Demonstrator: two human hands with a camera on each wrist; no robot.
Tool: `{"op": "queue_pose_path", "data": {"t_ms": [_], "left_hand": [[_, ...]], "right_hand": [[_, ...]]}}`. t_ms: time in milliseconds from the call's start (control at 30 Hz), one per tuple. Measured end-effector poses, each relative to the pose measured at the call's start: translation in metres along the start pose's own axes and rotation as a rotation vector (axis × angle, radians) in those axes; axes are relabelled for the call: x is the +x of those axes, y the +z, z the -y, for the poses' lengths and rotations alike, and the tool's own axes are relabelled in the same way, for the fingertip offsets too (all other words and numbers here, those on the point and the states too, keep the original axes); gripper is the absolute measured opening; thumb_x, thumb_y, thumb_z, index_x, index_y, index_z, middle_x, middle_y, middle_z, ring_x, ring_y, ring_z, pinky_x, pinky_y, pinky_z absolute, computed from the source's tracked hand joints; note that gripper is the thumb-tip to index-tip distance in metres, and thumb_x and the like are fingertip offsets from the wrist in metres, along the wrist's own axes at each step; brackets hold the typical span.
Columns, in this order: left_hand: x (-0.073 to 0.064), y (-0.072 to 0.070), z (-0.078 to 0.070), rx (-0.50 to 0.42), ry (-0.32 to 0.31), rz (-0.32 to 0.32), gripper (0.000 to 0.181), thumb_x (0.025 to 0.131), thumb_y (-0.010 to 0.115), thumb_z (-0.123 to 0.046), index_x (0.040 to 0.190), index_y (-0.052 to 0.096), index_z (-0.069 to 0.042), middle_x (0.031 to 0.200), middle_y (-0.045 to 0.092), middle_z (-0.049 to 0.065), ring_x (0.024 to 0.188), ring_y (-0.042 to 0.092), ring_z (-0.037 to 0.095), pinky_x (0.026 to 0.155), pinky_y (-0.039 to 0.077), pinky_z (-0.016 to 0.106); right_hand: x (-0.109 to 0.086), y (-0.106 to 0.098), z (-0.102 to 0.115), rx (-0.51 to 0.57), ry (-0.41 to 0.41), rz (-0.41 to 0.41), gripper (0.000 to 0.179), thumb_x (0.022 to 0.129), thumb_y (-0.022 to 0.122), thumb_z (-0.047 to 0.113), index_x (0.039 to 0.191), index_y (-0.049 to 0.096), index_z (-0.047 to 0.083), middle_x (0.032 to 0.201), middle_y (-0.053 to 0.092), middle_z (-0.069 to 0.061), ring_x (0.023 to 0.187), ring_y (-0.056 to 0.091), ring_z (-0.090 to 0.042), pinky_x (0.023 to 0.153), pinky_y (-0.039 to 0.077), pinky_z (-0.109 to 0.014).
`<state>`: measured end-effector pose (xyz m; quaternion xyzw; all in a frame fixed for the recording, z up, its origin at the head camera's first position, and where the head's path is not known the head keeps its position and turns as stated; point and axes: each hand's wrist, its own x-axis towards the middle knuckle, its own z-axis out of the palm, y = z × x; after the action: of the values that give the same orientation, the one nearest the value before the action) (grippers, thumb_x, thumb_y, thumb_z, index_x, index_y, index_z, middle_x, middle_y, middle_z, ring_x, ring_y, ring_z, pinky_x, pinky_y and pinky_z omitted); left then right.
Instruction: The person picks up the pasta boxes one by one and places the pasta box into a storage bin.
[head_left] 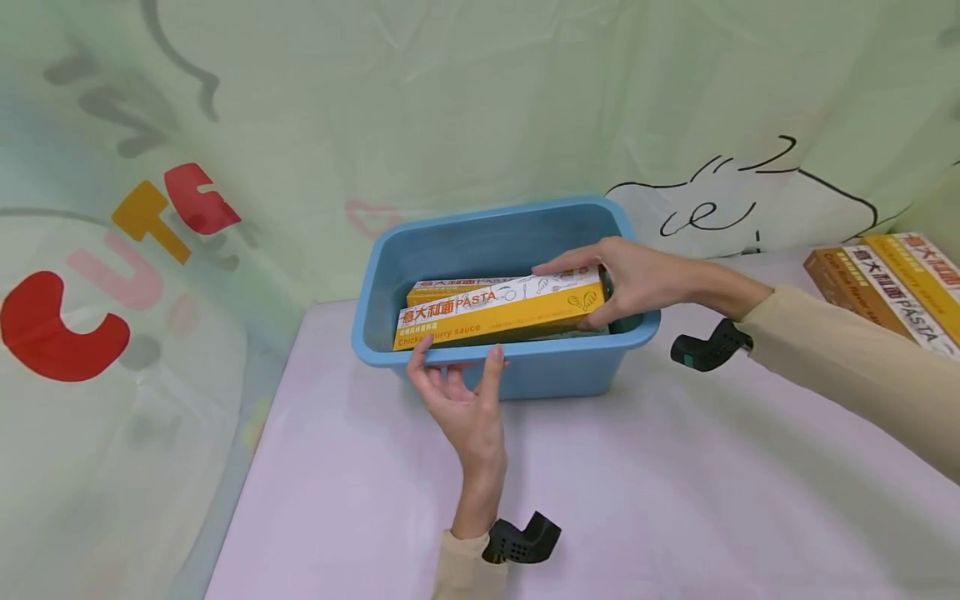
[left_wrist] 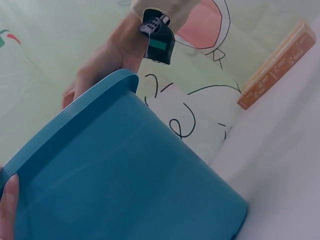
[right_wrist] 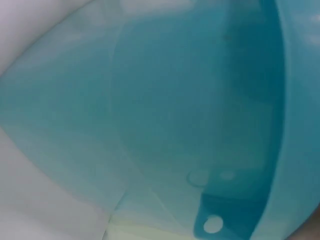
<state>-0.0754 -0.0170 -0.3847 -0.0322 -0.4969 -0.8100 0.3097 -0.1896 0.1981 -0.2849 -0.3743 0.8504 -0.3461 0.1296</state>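
Observation:
A blue plastic bin (head_left: 555, 375) stands near the far edge of the table. In the head view my right hand (head_left: 637, 271) grips the right end of a yellow and white pasta box (head_left: 510, 312), thumb at the near side and fingers over the far top edge. This box is tilted inside the bin, its right end higher. Behind it, partly hidden, lies another pasta box (head_left: 431, 292). My left hand (head_left: 461, 408) holds the front rim, with thumb and index fingertips over it and other fingers beneath. The left wrist view shows the bin's outer wall (left_wrist: 130, 165).
At the far right of the table lie more pasta boxes, a brown one (head_left: 862, 283) and a yellow one (head_left: 918, 275) side by side. A printed curtain (head_left: 480, 108) hangs close behind the bin. The pale table (head_left: 360, 500) extends in front.

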Motion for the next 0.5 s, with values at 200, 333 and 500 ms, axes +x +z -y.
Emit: {"op": "queue_pose_path", "data": {"t_ms": [200, 333, 500], "left_hand": [[0.0004, -0.0011, 0.0006, -0.004, -0.001, -0.005, 0.076, 0.088, 0.076, 0.008, 0.147, 0.029, -0.001, 0.148, 0.034, 0.035, 0.103, 0.055, 0.034, 0.082, 0.066, 0.037], [0.0001, -0.0009, 0.0005, -0.005, -0.004, -0.008, 0.076, 0.088, 0.076, 0.008, 0.147, 0.028, 0.0, 0.148, 0.034, 0.035, 0.103, 0.056, 0.031, 0.082, 0.066, 0.037], [0.0, -0.0001, 0.0003, -0.009, -0.007, -0.012, 0.076, 0.087, 0.077, 0.008, 0.146, 0.029, -0.001, 0.146, 0.036, 0.035, 0.1, 0.057, 0.027, 0.081, 0.067, 0.037]], "right_hand": [[0.0029, -0.0016, -0.0019, 0.016, 0.008, 0.016, 0.075, 0.079, 0.087, 0.006, 0.148, 0.057, 0.002, 0.146, 0.059, -0.018, 0.117, 0.057, -0.026, 0.094, 0.05, -0.029], [0.0039, -0.0037, -0.0024, 0.017, 0.019, 0.031, 0.076, 0.079, 0.088, 0.006, 0.148, 0.057, 0.003, 0.146, 0.059, -0.017, 0.118, 0.057, -0.026, 0.098, 0.05, -0.031], [0.0051, -0.0065, -0.0034, 0.02, 0.025, 0.045, 0.078, 0.077, 0.089, 0.005, 0.149, 0.057, 0.003, 0.145, 0.06, -0.016, 0.116, 0.056, -0.025, 0.099, 0.048, -0.03]]}}
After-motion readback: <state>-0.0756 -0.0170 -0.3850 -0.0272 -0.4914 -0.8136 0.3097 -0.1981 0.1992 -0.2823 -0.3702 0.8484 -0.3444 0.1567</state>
